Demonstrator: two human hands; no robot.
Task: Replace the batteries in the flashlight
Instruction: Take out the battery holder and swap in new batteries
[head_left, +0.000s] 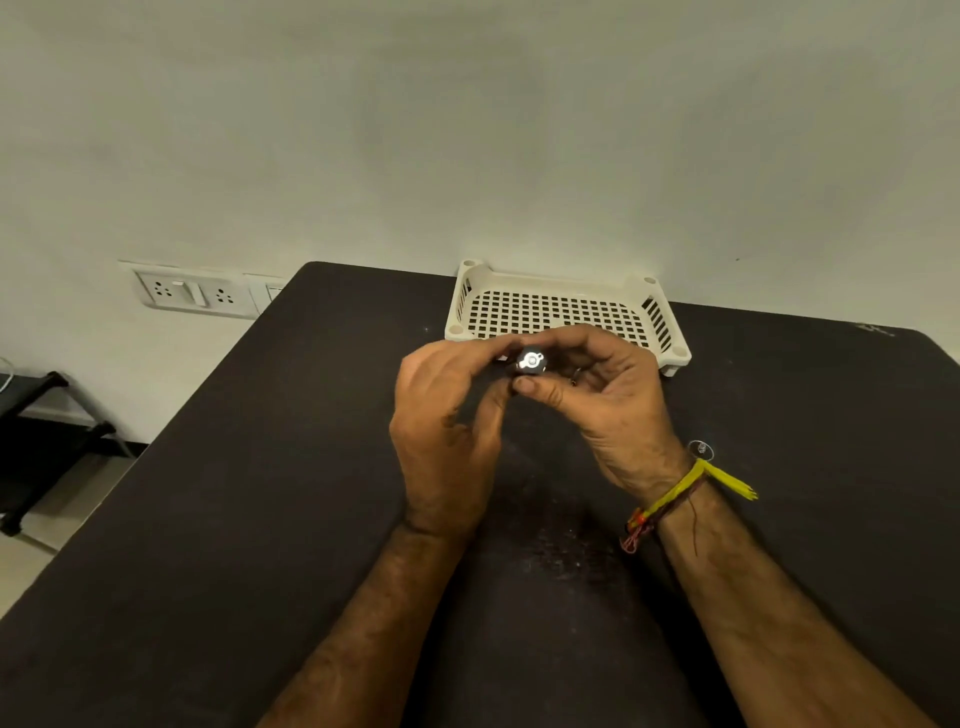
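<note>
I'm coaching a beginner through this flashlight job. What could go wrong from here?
1. The flashlight is pinched only at the fingertips of the left hand and right hand, above the table; it could slip and drop.
2. A small clear part lies loose beside the right wrist; the forearm might knock it away.

basket (566, 312) behind, table (260, 493) open elsewhere

Cream perforated tray (670, 349), black table (260, 493), yellow-red wrist thread (670, 499).

A tray (566, 312) sits at the table's (260, 519) far edge. Both hands (447, 431) (608, 395) meet just near of it, a flashlight (531, 362) between them.
</note>
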